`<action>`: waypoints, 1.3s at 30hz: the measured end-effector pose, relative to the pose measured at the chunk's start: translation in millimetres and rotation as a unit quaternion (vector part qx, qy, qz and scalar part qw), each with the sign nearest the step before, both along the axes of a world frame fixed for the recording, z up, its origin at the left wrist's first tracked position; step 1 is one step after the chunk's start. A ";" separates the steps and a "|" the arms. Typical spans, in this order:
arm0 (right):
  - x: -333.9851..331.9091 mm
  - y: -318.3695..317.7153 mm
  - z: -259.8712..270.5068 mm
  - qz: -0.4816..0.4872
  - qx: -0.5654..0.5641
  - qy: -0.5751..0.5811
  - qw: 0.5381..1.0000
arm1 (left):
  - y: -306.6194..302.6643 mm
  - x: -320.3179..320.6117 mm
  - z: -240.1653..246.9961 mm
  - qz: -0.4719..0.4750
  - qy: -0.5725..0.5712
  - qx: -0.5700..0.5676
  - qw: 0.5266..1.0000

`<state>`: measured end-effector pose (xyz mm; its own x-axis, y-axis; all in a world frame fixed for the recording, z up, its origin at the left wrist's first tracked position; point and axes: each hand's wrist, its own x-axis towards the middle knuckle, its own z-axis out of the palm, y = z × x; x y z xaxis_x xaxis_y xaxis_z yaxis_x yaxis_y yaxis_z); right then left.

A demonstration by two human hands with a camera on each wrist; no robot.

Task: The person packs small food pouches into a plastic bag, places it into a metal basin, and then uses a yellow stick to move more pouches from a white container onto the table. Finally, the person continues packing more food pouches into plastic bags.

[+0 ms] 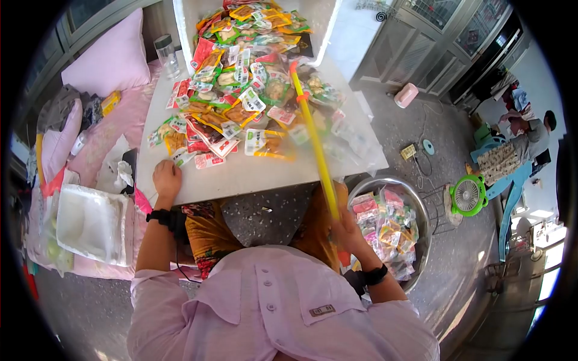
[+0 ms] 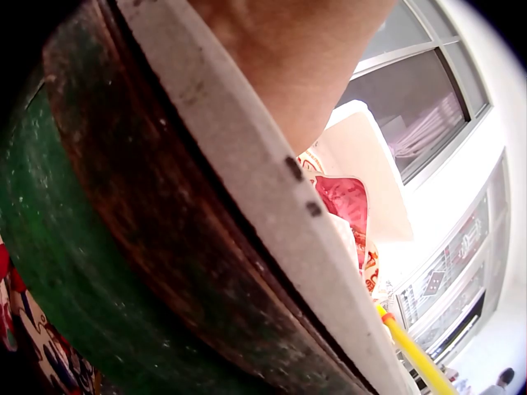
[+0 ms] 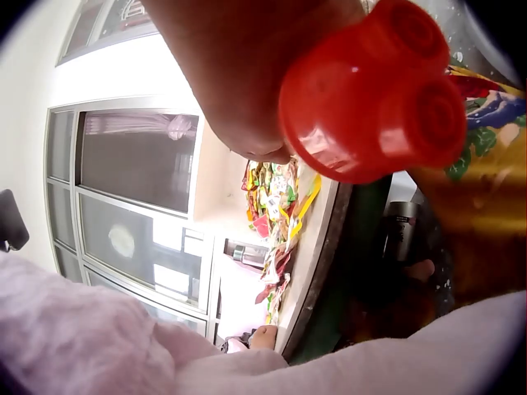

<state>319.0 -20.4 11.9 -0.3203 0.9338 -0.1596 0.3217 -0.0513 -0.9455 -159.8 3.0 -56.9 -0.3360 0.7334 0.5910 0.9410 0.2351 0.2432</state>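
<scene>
My right hand grips a long yellow stick with red fittings near its far end. The stick slants up over the table, partly blurred. In the right wrist view, the stick's red knobbed end shows beside my hand. My left hand rests on the near left edge of the table and holds nothing. A heap of small colourful sealed snack packets covers much of the tabletop, the closest ones just beyond my left hand. Under the stick, a hazy patch of clear plastic covers the table's right side.
A white foam box with packets spilling out stands at the table's far end. On the floor right of my leg is a metal basin of packets. Left is a bed with a foam tray. A green fan and a seated person are farther right.
</scene>
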 end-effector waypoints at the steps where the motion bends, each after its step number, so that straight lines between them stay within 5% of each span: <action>1: 6.9 -1.3 -11.4 -0.002 0.001 0.007 1.000 | -0.5 -0.9 -2.4 -0.005 0.000 0.004 1.000; 9: -10.8 71.8 -17.1 -0.041 0.058 0.047 0.996 | 0.4 -2.6 -2.2 0.012 -0.020 -0.034 0.999; 13: -36.2 102.8 4.6 -0.030 -0.009 0.015 0.999 | -0.1 -2.4 0.3 -0.020 0.004 -0.001 1.000; 16: -43.2 90.1 15.2 -0.014 0.002 -0.065 0.998 | 2.5 -9.3 -10.6 -0.034 0.014 0.015 0.999; 25: -15.6 39.2 15.9 0.035 -0.055 -0.026 0.998 | 2.1 -9.3 -9.2 -0.010 0.004 -0.060 0.998; 31: -11.6 33.3 13.6 0.023 0.021 -0.098 0.995 | 2.8 -13.4 -12.0 -0.030 0.004 -0.045 0.999; 35: -20.5 40.0 -4.9 -0.005 0.185 -0.094 0.978 | 2.3 -11.0 -9.2 -0.026 -0.022 -0.045 0.998; 39: -43.9 42.4 3.6 0.007 0.052 0.025 0.998 | 0.0 -8.9 4.1 -0.043 0.004 0.033 0.999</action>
